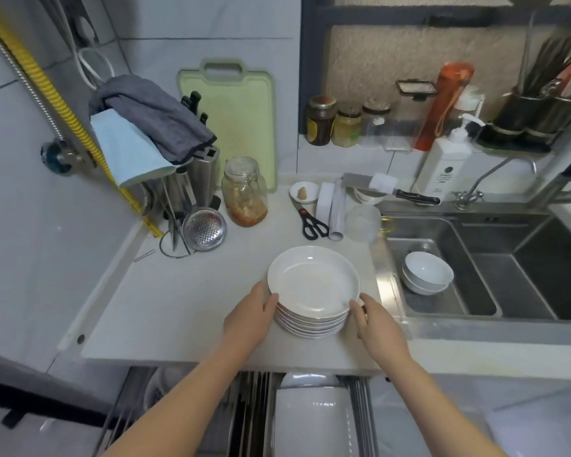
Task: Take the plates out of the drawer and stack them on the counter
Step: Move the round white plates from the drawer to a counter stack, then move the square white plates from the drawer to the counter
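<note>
While gripping the stack of round glossy white ceramic plates [313, 293] on the matte pale counter [178, 305], we're clamping its rim: left hand [249, 319], right hand [376, 328], fingers curled narrow.

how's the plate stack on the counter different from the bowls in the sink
The plate stack is many shallow, wide plates on the counter, with the left hand and right hand on its sides. The bowls are only two, deeper and smaller across, lying untouched in the sink. Both are white nested stacks.
</note>
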Demonstrator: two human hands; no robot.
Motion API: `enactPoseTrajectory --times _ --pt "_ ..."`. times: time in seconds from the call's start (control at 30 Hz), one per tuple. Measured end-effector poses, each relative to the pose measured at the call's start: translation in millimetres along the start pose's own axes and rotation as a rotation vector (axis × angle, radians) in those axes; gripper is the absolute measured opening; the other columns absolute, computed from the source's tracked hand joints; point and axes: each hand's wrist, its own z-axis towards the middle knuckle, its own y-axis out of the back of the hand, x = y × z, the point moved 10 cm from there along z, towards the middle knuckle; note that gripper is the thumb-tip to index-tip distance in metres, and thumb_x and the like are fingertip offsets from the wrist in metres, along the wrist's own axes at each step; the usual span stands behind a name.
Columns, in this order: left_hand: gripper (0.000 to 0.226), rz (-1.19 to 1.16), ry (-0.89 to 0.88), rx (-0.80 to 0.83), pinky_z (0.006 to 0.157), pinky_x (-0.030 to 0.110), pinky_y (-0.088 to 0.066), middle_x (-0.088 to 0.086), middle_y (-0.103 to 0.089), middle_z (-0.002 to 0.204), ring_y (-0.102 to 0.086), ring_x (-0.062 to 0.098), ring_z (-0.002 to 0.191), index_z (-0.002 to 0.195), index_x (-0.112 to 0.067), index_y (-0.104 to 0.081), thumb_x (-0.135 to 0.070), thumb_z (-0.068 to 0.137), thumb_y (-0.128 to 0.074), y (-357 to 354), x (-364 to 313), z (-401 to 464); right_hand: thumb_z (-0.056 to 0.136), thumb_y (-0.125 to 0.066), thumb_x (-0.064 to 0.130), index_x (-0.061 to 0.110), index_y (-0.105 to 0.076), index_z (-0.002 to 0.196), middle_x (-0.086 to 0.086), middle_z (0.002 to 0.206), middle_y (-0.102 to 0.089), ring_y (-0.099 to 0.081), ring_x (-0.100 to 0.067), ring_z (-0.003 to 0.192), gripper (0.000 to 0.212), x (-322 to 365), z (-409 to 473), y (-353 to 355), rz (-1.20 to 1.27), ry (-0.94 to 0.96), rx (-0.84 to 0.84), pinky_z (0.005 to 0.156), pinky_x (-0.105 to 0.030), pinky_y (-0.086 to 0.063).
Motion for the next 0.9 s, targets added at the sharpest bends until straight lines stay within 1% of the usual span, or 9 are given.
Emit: enactPoseTrajectory --times 0.07,0.17,0.23,0.33,0.43,0.53,0.67,0.77,0.9 --pt "0.053 0.006 -0.004 -0.056 0.069 0.031 -0.041 -0.008 -0.063 0.096 -0.059 0.015 0.087 0.139 -0.026 -0.033 -0.052 0.094 -0.034 -0.1 7.3 -18.7 0.096 -0.033 0.047 0.027 -0.050 0.113 0.006 0.087 -0.062 -0.061 -0.018 0.081 0.031 -7.3 -19.5 -8.3 0.019 0.014 0.014 0.071 -0.037 -0.049" --pt "0.050 0.021 -0.052 -0.105 0.070 0.028 -0.041 -0.015 -0.059 0.087 -0.060 0.011 0.083 0.138 -0.026 -0.035 -0.050 0.094 -0.038 -10.1 18.5 -55.6 0.097 -0.035 0.045 0.026 -0.041 0.134 0.003 0.117 -0.058 -0.059 -0.018 0.106 0.042 -24.2 -49.7 -30.7 -0.029 0.030 0.075 0.083 -0.035 -0.047" --pt "0.047 0.068 -0.096 -0.098 0.068 0.027 -0.042 -0.015 -0.062 0.095 -0.062 0.011 0.086 0.137 -0.027 -0.037 -0.047 0.095 -0.039 -24.1 25.3 -82.0 0.098 -0.038 0.041 0.022 -0.037 0.140 0.000 0.129 -0.054 -0.056 -0.020 0.114 0.046 -33.7 -68.4 -50.0 -0.072 0.046 0.137 0.091 -0.036 -0.046" --pt "0.046 0.149 -0.109 -0.015 0.076 0.031 -0.048 -0.009 -0.060 0.119 -0.062 0.015 0.102 0.137 -0.027 -0.036 -0.047 0.096 -0.038 -56.2 42.6 -114.1 0.098 -0.041 0.038 0.021 -0.037 0.141 -0.004 0.131 -0.055 -0.055 -0.022 0.116 0.046 -46.8 -92.3 -80.8 -0.125 0.060 0.235 0.089 -0.034 -0.045" --pt "0.051 0.249 -0.053 0.109 0.081 0.031 -0.050 -0.007 -0.054 0.130 -0.060 0.015 0.108 0.143 -0.026 -0.028 -0.048 0.097 -0.033 -92.7 68.2 -133.9 0.098 -0.041 0.035 0.018 -0.035 0.142 -0.004 0.141 -0.048 -0.052 -0.022 0.122 0.048 -66.0 -112.3 -108.5 -0.169 0.025 0.320 0.094 -0.033 -0.044" --pt "0.049 0.289 -0.023 0.197 0.079 0.034 -0.051 -0.004 -0.055 0.128 -0.060 0.016 0.105 0.143 -0.026 -0.027 -0.046 0.098 -0.031 -123.3 88.9 -147.4 0.099 -0.038 0.037 0.019 -0.034 0.143 -0.002 0.144 -0.043 -0.050 -0.022 0.124 0.048 -88.8 -128.7 -130.2 -0.247 -0.024 0.375 0.093 -0.034 -0.045" --pt "0.049 0.344 0.006 0.289 0.068 0.031 -0.047 0.000 -0.055 0.126 -0.062 0.018 0.098 0.143 -0.026 -0.025 -0.045 0.098 -0.029 -161.3 113.1 -156.1 0.099 -0.037 0.034 0.018 -0.031 0.144 -0.005 0.144 -0.042 -0.048 -0.026 0.126 0.048 -119.6 -146.2 -160.3 -0.328 -0.095 0.478 0.093 -0.036 -0.046" --pt "0.050 0.381 0.051 0.392 0.071 0.035 -0.049 0.005 -0.055 0.126 -0.062 0.024 0.100 0.143 -0.023 -0.026 -0.044 0.098 -0.030 -192.9 132.0 -157.6 0.099 -0.036 0.032 0.016 -0.030 0.144 -0.009 0.143 -0.041 -0.049 -0.030 0.124 0.048 -142.9 -155.8 -183.1 -0.368 -0.146 0.556 0.094 -0.039 -0.047" --pt "0.053 0.423 0.148 0.516 0.075 0.041 -0.051 0.009 -0.053 0.126 -0.061 0.028 0.102 0.145 -0.020 -0.021 -0.041 0.098 -0.031 -228.2 158.7 -161.2 0.099 -0.037 0.029 0.011 -0.025 0.144 -0.013 0.142 -0.039 -0.049 -0.032 0.123 0.051 -171.2 -163.5 -213.5 -0.405 -0.211 0.643 0.097 -0.039 -0.046"
